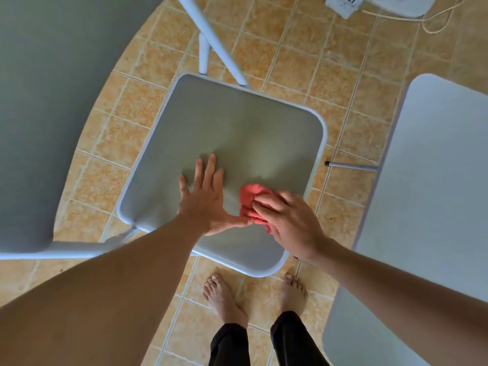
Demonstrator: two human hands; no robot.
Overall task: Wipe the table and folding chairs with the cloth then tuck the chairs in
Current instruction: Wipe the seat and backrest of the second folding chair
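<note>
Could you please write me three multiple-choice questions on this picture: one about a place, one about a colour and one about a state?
1. Where does the cloth lie?
A. on the floor tiles
B. on the chair seat
C. over a bare foot

2. What colour is the cloth?
A. red-pink
B. blue
C. white

3. How does the left hand lie?
A. curled in a fist
B. gripping a chair leg
C. flat, with its fingers spread on the seat

Answers:
1. B: the cloth rests on the grey seat under the right hand.
2. A: its bunched folds show red-pink.
3. C: the straight fingers lie spread on the seat beside the cloth.
</note>
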